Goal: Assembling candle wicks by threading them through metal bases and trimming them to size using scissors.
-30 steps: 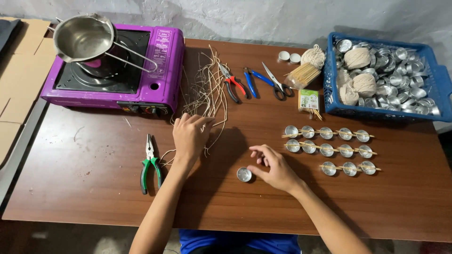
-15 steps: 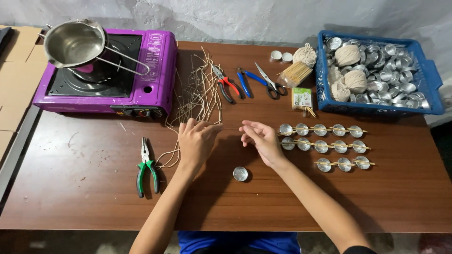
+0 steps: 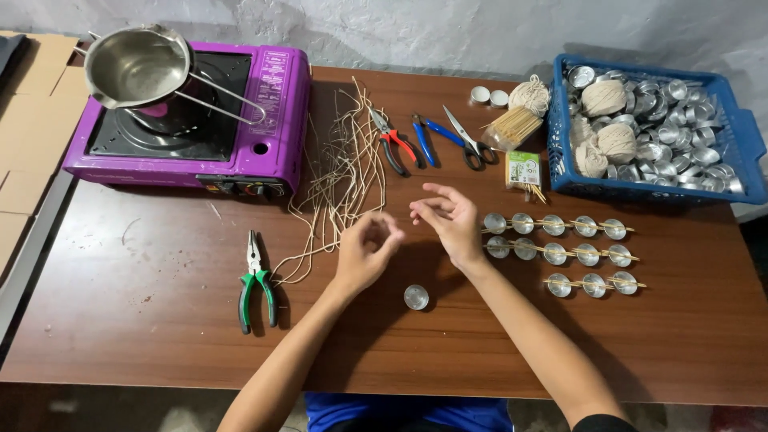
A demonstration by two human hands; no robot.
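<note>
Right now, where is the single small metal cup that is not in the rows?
In the head view, the single metal cup sits on the table near the front middle, just below the left hand and right hand, touching neither.

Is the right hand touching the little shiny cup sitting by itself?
Apart. In the head view, the right hand is lifted, with bare table between it and the lone metal cup.

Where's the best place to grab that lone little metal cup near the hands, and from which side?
Probably from straight above, pinching across opposite sides of the rim. The small metal cup stands upright, mouth up, on bare table, clear of the other things, so its low round wall is free all around; the right hand is close.
</note>
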